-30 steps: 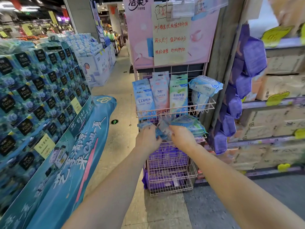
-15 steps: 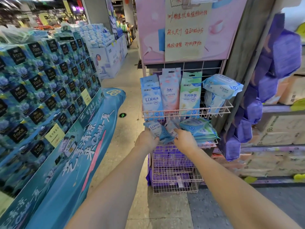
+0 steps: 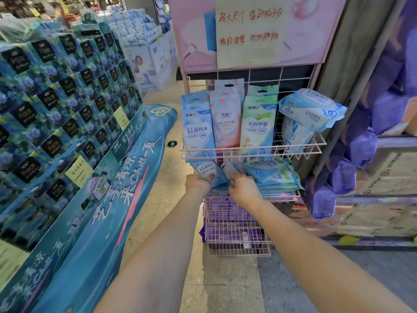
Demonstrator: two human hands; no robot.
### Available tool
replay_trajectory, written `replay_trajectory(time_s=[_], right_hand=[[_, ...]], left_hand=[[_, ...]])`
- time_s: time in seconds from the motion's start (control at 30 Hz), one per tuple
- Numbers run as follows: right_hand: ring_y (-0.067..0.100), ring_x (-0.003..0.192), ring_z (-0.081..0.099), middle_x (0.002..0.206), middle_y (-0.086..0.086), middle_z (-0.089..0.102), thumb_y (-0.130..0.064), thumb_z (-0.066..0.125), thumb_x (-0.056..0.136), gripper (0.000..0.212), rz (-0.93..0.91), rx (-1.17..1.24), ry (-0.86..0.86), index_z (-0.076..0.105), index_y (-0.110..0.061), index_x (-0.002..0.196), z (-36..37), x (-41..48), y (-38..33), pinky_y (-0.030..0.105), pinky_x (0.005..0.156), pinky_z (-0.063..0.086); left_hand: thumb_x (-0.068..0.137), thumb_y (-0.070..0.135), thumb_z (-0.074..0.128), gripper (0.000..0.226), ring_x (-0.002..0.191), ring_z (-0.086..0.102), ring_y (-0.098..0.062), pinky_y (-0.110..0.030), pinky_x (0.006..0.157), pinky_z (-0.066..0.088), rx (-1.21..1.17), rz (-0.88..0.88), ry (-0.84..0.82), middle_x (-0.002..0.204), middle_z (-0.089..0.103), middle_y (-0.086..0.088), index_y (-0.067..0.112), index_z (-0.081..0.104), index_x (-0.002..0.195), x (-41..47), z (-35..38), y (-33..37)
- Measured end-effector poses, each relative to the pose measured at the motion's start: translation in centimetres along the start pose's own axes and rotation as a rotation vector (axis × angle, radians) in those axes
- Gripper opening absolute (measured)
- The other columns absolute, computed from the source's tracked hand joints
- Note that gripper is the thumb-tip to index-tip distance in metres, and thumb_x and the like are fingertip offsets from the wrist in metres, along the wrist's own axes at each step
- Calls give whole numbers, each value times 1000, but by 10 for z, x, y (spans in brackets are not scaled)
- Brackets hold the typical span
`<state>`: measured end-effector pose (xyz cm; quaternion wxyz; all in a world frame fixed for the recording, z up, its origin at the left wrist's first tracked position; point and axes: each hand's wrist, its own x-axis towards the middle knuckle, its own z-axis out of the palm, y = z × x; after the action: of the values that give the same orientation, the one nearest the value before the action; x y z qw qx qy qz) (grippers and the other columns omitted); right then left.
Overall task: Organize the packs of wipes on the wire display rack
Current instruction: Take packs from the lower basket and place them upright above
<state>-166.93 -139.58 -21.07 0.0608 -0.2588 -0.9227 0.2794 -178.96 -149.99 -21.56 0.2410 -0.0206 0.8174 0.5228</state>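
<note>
1. Both arms were stretched forward to the middle shelf of the pink wire rack [image 3: 311, 152], with the hands held close together, backs up.
2. The left hand [image 3: 198, 182] was curled round a small blue pack [image 3: 206, 168], with the thumb pressed on its face.
3. The right hand [image 3: 242, 189] was closed in a pinch on a second small pack [image 3: 222, 180]; the exact finger placement was blurred.
4. On the top shelf, a blue pack [image 3: 197, 125], a pink pack [image 3: 226, 118] and a green pack [image 3: 258, 123] were stood upright in a row. Bulky packs [image 3: 311, 109] were piled at the right end.
5. On the middle shelf, a stack of flat packs [image 3: 273, 177] was laid just right of the right hand.
6. The bottom basket [image 3: 237, 251] was filled with purple packs [image 3: 225, 231].
7. Teal cartons [image 3: 56, 98] were stacked at the left, hanging purple bags [image 3: 361, 143] were seen at the right, and a pink sign [image 3: 248, 30] was mounted above.
</note>
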Motion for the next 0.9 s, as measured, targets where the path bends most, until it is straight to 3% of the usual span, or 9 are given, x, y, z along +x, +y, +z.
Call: replay_trajectory(time_s=[0.1,0.23,0.3,0.43,0.5,0.63,0.7,0.77,0.9], right_hand=[[34,127,58,144,15,59,-9,58,95,57,-29,20,-110,50,-20,150,9,4,-1,38,107,48],[27,145,43,163,2,37,-6,60,93,78,-86,-30,-169,30,-30,160,22,5,3,38,118,38],[28,138,51,157,1,47,-7,59,95,72,-88,-14,-133,36,-32,158,27,2,7,41,112,45],[26,137,52,154,0,52,-17,60,99,54,-136,35,-58,50,-30,150,36,-5,11,42,112,45],[25,141,48,156,2,49,-18,60,98,55,-144,60,-47,50,-31,151,37,-6,11,42,113,44],[23,134,54,150,2,55,-11,63,91,59,-143,167,-29,55,-29,146,37,-8,14,39,112,47],[16,109,67,134,1,64,-2,63,87,61,-56,349,-40,59,-28,143,35,-8,13,24,88,58],[8,83,66,114,-3,69,-5,61,88,55,48,500,31,61,-25,139,30,-5,7,12,61,52],[12,100,65,121,-3,66,-29,65,97,42,156,730,113,58,-19,137,20,6,-10,26,83,52]], left_hand=[[86,22,84,58,126,64,-32,-44,107,53,-5,-19,14,133,67,-16,-1,60,134,-2,7,3],[94,16,71,51,126,63,-35,-48,106,53,-7,-31,31,137,64,-16,6,54,141,-2,14,5],[89,11,76,53,121,63,-38,-51,104,54,-129,-76,12,133,62,-16,11,50,136,-3,15,6],[86,17,82,42,99,61,-31,-37,89,52,-172,-70,80,124,65,-15,17,47,110,-3,18,-7],[87,22,82,43,93,61,-31,-37,82,50,-190,-61,115,120,66,-14,19,46,110,-4,18,-12],[85,19,83,55,104,64,-34,-44,92,55,-336,-101,110,117,59,-13,19,39,118,-8,14,-15],[88,18,81,49,101,67,-33,-44,86,58,-377,-101,77,117,65,-13,13,47,122,-9,8,-18],[91,17,76,43,95,70,-34,-42,76,60,-402,-102,13,118,71,-18,6,58,128,-11,0,-19],[91,5,70,25,79,71,-28,-36,67,56,-470,-64,-130,106,76,-16,9,69,116,-17,-15,-10]])
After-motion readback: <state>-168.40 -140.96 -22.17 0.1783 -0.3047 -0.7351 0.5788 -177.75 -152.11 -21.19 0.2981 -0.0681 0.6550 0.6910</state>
